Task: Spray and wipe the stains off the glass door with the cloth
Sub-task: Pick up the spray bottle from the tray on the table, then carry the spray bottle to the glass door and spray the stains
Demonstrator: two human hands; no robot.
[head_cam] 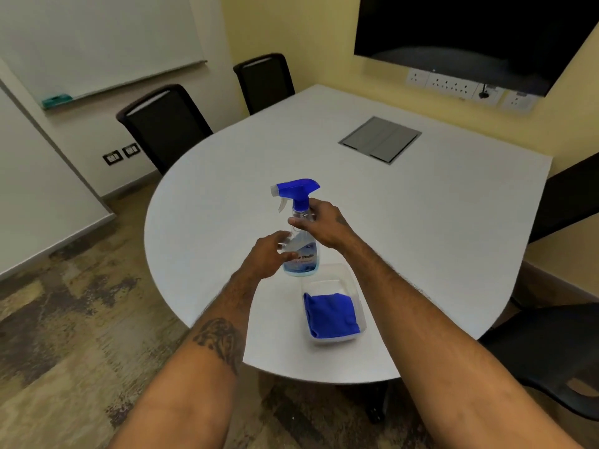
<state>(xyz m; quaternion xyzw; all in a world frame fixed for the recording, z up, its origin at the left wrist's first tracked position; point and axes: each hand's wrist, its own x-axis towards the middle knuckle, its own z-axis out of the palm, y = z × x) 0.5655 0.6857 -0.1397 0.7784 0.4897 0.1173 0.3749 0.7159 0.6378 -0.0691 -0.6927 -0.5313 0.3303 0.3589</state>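
A clear spray bottle (301, 251) with a blue trigger head stands on the white table (421, 222). My right hand (324, 225) wraps the bottle just under the neck, thumb across its front. My left hand (267, 254) is cupped against the left side of the bottle's body, thumb and fingers touching it. Just nearer than the bottle, a folded blue cloth (330, 314) lies in a clear plastic tray (355, 283). No glass door shows in this view.
Black chairs stand at the table's far left (165, 124), at the back (264, 81) and on the right (551, 348). A grey cable hatch (380, 140) is set in the tabletop. A whiteboard (97, 40) and a dark screen (470, 30) hang on the walls.
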